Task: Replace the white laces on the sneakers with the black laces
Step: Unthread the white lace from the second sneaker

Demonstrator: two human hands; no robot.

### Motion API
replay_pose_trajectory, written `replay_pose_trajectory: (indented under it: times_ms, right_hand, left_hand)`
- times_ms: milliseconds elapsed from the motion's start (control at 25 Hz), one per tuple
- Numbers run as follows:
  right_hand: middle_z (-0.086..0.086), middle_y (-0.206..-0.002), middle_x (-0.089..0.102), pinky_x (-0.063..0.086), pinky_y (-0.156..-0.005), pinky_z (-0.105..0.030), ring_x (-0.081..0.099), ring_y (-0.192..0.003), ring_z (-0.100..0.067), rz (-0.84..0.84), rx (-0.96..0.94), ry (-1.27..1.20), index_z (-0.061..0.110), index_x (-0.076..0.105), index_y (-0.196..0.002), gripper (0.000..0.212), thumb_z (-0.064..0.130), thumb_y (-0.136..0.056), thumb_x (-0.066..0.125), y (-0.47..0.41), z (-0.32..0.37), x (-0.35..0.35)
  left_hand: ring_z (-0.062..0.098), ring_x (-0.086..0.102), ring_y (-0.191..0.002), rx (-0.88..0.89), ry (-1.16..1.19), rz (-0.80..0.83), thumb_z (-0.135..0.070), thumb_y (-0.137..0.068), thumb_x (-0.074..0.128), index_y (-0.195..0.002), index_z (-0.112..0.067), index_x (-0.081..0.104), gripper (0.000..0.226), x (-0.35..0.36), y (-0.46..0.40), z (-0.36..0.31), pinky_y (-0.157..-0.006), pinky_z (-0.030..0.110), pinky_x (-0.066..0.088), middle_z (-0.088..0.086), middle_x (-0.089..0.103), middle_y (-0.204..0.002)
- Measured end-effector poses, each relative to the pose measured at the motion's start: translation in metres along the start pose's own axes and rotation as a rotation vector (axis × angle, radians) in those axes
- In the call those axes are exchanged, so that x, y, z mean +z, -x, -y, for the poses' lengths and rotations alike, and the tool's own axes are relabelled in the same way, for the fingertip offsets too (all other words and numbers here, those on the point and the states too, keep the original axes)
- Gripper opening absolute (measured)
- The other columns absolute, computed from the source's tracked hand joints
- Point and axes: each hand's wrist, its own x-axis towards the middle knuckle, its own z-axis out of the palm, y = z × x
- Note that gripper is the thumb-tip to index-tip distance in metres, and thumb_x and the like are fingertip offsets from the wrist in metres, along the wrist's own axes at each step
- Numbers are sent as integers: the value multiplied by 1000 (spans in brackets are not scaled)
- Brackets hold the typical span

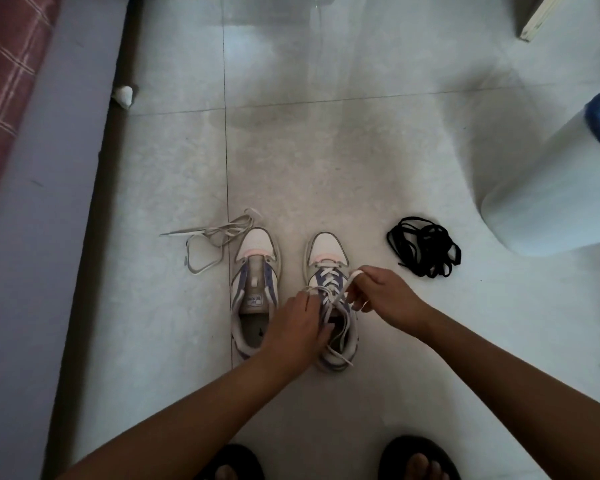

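1. Two sandalled feet point(326, 462) peek in at the near edge of the tiled floor point(361, 150), and both forearms reach forward to the pair of sneakers set side by side mid-floor, toes pointing away.
2. Over to the left sneaker point(255, 292): eyelets bare, tongue exposed. Its removed white lace point(212, 240) lies in a loose tangle just beside its toe, off toward the floor's left edge, out of the way.
3. Now the action: the right sneaker point(329, 299) has its white lace point(331, 277) crossed through the front eyelets and slack nearer the heel.
4. Right hand point(383, 294) pinches a raised loop of that lace, pulling it up and away, presumably to draw it out of an eyelet.
5. Left hand point(298, 323) sits curled over the shoe's opening, apparently steadying it while gripping lace; exactly what its fingers hold I cannot tell.
6. Waiting untouched to the right of the sneakers: the black laces point(425, 245), bundled near a white bin point(548, 188).
7. My read: unlacing is roughly halfway, no black lace threaded yet.
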Motion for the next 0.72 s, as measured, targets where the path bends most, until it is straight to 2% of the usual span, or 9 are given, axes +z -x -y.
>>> replay_pose_trajectory:
  times_ms: [120,200,280,360,440,520,600,640,720]
  right_hand:
    - [-10,-75,66,45,-58,-26,59,-60,-17,64,113,-182,6,58,-85,32,21,-100,35,5,2,13]
    - [-11,-75,66,45,-57,-27,59,-59,-17,74,163,-262,4,59,-89,32,22,-100,35,10,-3,19]
    - [-12,-76,67,47,-59,-27,59,-61,-18,48,186,-331,4,61,-95,32,22,-99,36,9,-8,16]
    - [-12,-77,67,49,-66,-30,60,-66,-20,10,210,-456,6,64,-95,30,18,-98,37,3,-11,8]
    - [-15,-75,65,50,-79,-38,60,-69,-24,-3,282,-690,5,64,-90,25,14,-95,41,-1,-13,7]
    - [-14,-71,63,50,-83,-39,58,-69,-25,-8,366,-852,4,63,-87,22,13,-94,44,-2,-16,13]
    - [-14,-73,63,48,-71,-31,58,-69,-22,-45,443,-846,4,62,-83,22,11,-93,43,-3,-23,21]
    - [-14,-76,62,47,-69,-29,57,-70,-21,-68,471,-838,4,61,-81,22,10,-92,43,-3,-26,24]
    - [-16,-83,61,47,-72,-29,58,-74,-22,-88,493,-888,2,60,-81,22,7,-93,42,-4,-30,27]
  left_hand:
    - [24,52,-104,-8,-4,24,-45,-90,48,-118,-15,41,42,3,-7,-6,-72,34,40,4,48,-118]
    - [27,55,-105,-46,31,22,-35,-92,47,-115,-14,41,32,2,-12,-10,-69,34,38,5,52,-118]
    - [30,57,-105,-71,-21,25,-21,-94,42,-115,-12,42,22,-1,-15,-11,-72,37,42,7,55,-119]
    - [32,60,-103,-26,-127,77,-11,-95,39,-121,-10,39,26,-6,-13,-14,-74,38,45,9,58,-118]
    - [32,61,-102,8,-168,132,-7,-94,40,-122,-9,41,28,-11,-10,-17,-74,37,45,11,59,-115]
    - [30,61,-97,-52,2,172,-11,-94,44,-112,-9,52,19,-27,-12,-13,-75,35,46,12,62,-108]
    - [23,63,-83,-151,310,228,-15,-95,49,-97,-5,62,16,-49,-20,-1,-74,33,49,12,67,-94]
    - [18,62,-74,-174,412,264,-16,-95,51,-90,-5,64,18,-60,-23,4,-69,28,49,10,68,-86]
    - [8,57,-60,-172,528,310,-16,-95,52,-77,-10,62,21,-76,-24,9,-59,19,45,2,64,-69]
